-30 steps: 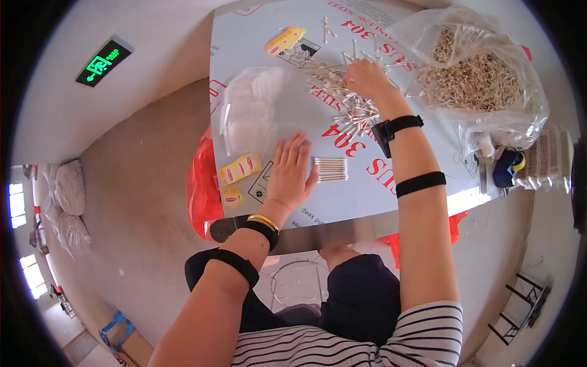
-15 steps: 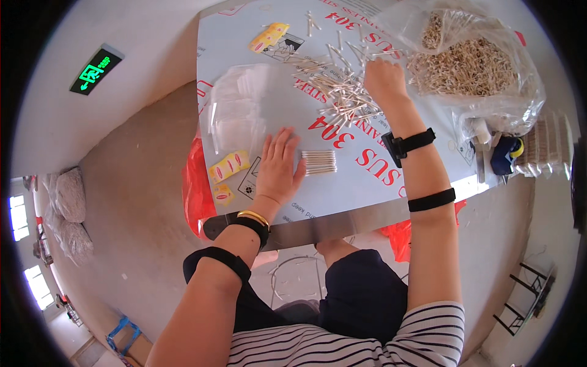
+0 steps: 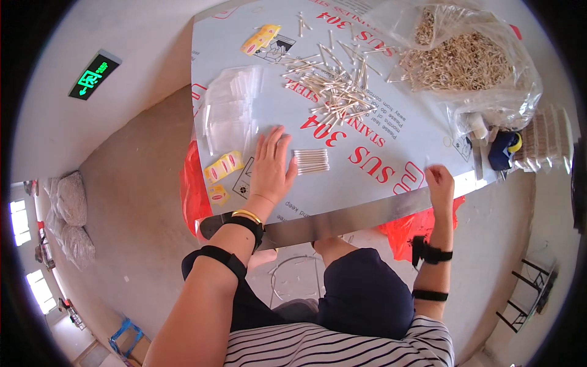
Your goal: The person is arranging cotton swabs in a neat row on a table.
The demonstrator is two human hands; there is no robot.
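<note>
My left hand [image 3: 271, 165] lies on the table with its fingers stretched out, its thumb side beside a neat row of cotton swabs [image 3: 311, 161]. My right hand [image 3: 440, 183] is over the table's near right edge, with its fingers curled closed. Whatever it may hold is hidden. Farther back spreads a loose heap of cotton swabs [image 3: 339, 92], several of them scattered singly around it. Clear plastic sleeves [image 3: 232, 104] lie stacked beyond my left hand. Yellow printed labels [image 3: 224, 167] rest left of that hand, and more yellow labels [image 3: 261, 39] lie at the back left.
A large clear bag [image 3: 471, 67] full of cotton swabs lies open at the back right. Near it are a dark blue object with a yellow part [image 3: 506, 150] and stacked clear packs [image 3: 544, 144]. Red plastic bags [image 3: 400, 235] hang below the table's metal edge [image 3: 342, 221].
My right hand has come away from the swab heap toward the table's near right edge, its fingers closed. My left hand has stayed beside the row of swabs.
</note>
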